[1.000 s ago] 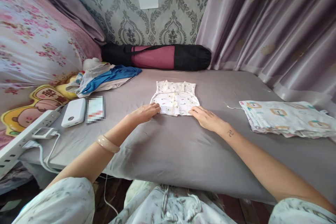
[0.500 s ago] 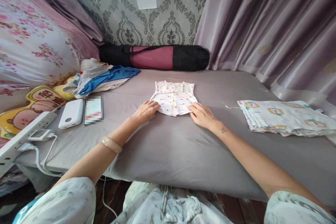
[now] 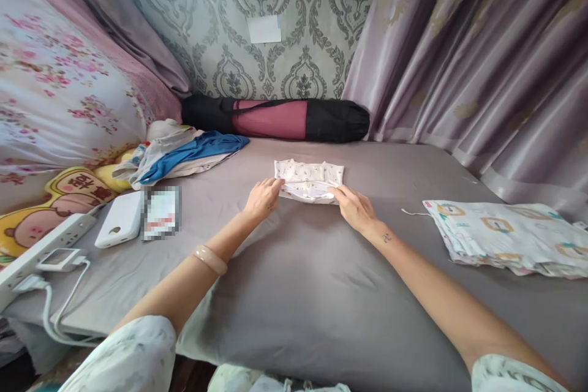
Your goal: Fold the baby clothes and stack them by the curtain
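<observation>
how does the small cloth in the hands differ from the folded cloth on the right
The small cloth is held at its sides by the left hand and right hand; the folded cloth lies untouched. The small cloth looks smaller than the folded cloth. The small cloth has tiny scattered prints; the folded cloth has larger orange-framed pictures. Both are pale and printed.

A bed with a smooth grey sheet bears everything. Along its far edge lies a long black and red bag; at the far left, a heap of blue and pale clothes. Nearer on that side sit a white power bank and a blurred packet. A small printed garment lies mid-bed, a folded patterned cloth to the right
</observation>
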{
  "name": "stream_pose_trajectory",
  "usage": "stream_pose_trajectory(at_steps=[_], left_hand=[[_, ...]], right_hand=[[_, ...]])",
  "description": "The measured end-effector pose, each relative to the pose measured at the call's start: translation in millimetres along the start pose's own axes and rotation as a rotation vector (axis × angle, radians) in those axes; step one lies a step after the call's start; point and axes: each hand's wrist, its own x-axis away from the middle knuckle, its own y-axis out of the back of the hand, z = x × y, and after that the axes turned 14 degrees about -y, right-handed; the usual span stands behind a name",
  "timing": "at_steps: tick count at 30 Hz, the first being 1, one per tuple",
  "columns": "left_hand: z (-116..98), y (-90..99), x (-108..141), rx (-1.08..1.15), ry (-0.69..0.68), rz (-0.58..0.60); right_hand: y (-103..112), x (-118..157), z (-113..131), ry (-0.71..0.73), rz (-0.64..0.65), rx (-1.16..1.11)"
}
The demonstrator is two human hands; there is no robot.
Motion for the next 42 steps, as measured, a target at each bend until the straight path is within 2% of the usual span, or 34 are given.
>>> stream_pose_trajectory(at_steps=[4, 9, 16, 21, 27, 30, 34, 37, 42], left_hand=[[6.1, -4.2, -22.9, -0.035, 0.053, -0.026], [20.7, -18.0, -48.1, -0.075, 0.094, -0.032], [46.0, -42.1, -80.8, -0.133, 0.1, -0.007], [55.4, -52.4, -94.2, -0.113, 0.105, 0.027], [59.9, -54.4, -100.9, -0.04, 0.152, 0.069], [63.4, -57.2, -102.8, 0.023, 0.214, 0.043], [71.7, -65.5, -101.6, 0.127, 0.322, -0.037], [78.8, -71.8, -99.6, 0.192, 0.419, -0.077], [84.4, -76.6, -100.7, 0.275, 0.539, -0.103]], right_hand=[[-4.9, -22.3, -4.4, -0.034, -0.028, 0.055], [-13.5, -52.6, -9.9, -0.041, -0.042, 0.141], [-25.8, -93.2, -15.5, -0.088, 0.03, 0.165], [-32.2, -107.5, -20.2, -0.118, 0.092, 0.152], [-43.0, -115.1, -32.7, -0.141, 0.106, 0.072], [-48.3, -117.3, -37.6, -0.234, 0.09, 0.012], [-54.5, -118.6, -44.1, -0.46, 0.075, -0.13], [-59.5, -120.6, -51.7, -0.62, 0.112, -0.209], [-68.8, -125.1, -62.9, -0.713, 0.121, -0.325]])
